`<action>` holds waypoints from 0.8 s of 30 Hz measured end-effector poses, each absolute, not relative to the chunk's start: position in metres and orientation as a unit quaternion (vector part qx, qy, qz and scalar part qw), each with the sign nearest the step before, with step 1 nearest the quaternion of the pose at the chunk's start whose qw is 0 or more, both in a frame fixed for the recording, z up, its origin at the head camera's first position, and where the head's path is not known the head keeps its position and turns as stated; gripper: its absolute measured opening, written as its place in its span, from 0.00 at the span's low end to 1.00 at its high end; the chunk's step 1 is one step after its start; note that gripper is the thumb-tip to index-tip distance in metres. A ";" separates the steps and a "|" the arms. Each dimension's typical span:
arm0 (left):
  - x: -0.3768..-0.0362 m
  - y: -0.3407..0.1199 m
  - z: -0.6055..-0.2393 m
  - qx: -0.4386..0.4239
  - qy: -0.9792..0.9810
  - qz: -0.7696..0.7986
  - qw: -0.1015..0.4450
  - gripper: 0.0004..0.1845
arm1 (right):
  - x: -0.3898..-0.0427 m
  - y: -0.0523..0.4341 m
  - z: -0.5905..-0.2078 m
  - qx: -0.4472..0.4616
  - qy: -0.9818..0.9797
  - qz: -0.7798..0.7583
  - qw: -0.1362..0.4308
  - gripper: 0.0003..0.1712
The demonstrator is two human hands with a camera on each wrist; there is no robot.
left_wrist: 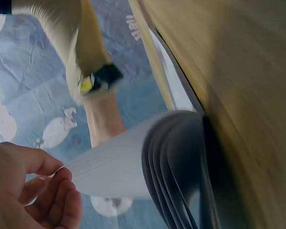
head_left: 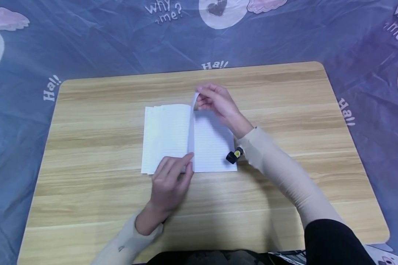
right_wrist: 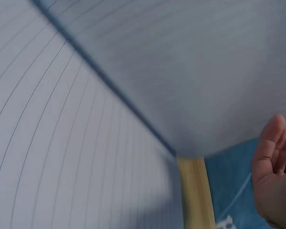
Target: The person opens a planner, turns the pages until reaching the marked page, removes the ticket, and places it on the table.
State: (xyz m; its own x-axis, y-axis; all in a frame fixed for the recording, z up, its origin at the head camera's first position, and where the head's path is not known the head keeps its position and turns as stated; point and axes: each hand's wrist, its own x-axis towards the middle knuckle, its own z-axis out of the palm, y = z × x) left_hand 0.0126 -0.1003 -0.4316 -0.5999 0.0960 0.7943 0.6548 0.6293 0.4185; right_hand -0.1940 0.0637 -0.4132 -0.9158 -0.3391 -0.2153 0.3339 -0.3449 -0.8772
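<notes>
A notebook (head_left: 213, 147) with lined white pages lies spread on the wooden table. One lined page (head_left: 191, 129) stands nearly upright along its middle, seen edge-on from the head. My right hand (head_left: 215, 101) pinches the far upper corner of that page between thumb and fingers. At the near end, my left hand (head_left: 169, 182) pinches the page's corner, its other fingers over the left-hand pages. In the left wrist view, the left thumb and forefinger (left_wrist: 57, 169) meet on the page edge, and several curved leaves (left_wrist: 169, 157) arch beside it. The right wrist view shows the raised page (right_wrist: 195, 86) overlapped by the right fingertips.
The light wooden table (head_left: 96, 147) with rounded corners extends around the notebook. Beyond its edges hangs or lies a blue printed cloth (head_left: 119, 40). A small black and yellow device (head_left: 234, 155) sits at the right wrist, over the notebook's right edge.
</notes>
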 end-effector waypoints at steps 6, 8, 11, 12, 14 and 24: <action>0.020 -0.130 -0.437 -0.140 -0.846 -0.378 0.348 0.12 | -0.194 0.105 -0.429 -0.096 0.764 -0.618 0.155 0.12; 0.023 -0.143 -0.441 -0.111 -0.857 -0.380 0.330 0.12 | -0.193 0.118 -0.434 -0.132 0.839 -0.511 0.130 0.10; 0.026 -0.160 -0.446 -0.075 -0.881 -0.368 0.289 0.10 | -0.192 0.133 -0.440 -0.175 0.903 -0.382 0.092 0.09; 0.026 -0.164 -0.448 -0.066 -0.889 -0.361 0.275 0.09 | -0.192 0.136 -0.442 -0.184 0.911 -0.358 0.088 0.10; 0.027 -0.172 -0.451 -0.048 -0.907 -0.341 0.242 0.08 | -0.191 0.141 -0.446 -0.197 0.922 -0.321 0.083 0.12; 0.023 -0.178 -0.449 -0.014 -0.950 -0.297 0.099 0.06 | -0.188 0.147 -0.455 -0.220 0.944 -0.233 0.083 0.17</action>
